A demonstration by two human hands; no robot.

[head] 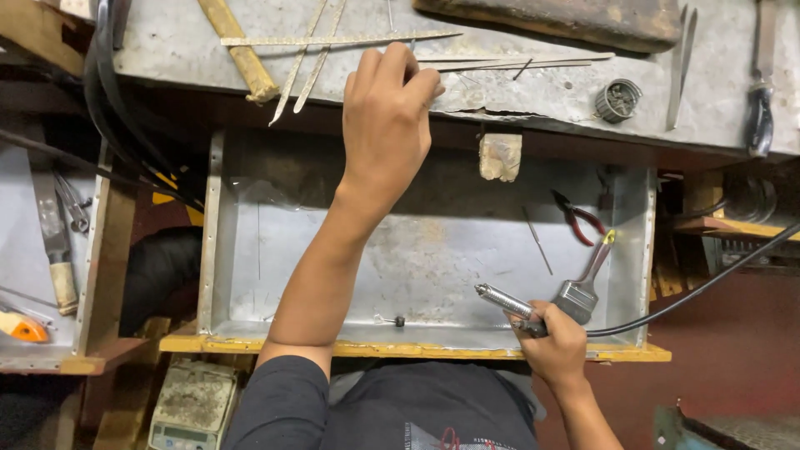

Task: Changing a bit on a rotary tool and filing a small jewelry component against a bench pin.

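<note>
Far left, a side tray (pixel 25 250) is holding one knife with a pale handle (pixel 57 250), one pair of tweezers (pixel 73 204) and an orange-tipped tool (pixel 21 327). Black cables (pixel 112 92) are hanging off the front left corner of the surface (pixel 533 96). One digital scale (pixel 193 404) is sitting below the drawer's front left corner. On the surface near its left end, one yellowish wooden handle (pixel 242 50) is lying beside about five thin metal strips (pixel 333 39), some crossing each other.

Left hand (pixel 387 117) is reaching up to the surface's front edge, fingers pinched together on the strips; exactly what it is gripping I cannot tell. The open metal drawer (pixel 218 250) below is holding one small dark bit (pixel 399 321) near its front edge, one thin wire (pixel 537 240), one red-handled pliers (pixel 577 218) at the back right corner and one flat brush (pixel 583 287).

Right hand (pixel 554 343) is clamped around one rotary handpiece (pixel 508 304) over the drawer's front right corner, its cable (pixel 708 279) trailing right. One small ribbed cup (pixel 617 100) and one dark-handled tool (pixel 760 100) are lying toward the surface's right end.

Risks, judging: strips overhanging the front edge could get knocked into the drawer by the reaching hand; the trailing cable could snag the brush; the handpiece tip is pointing toward the left forearm.
</note>
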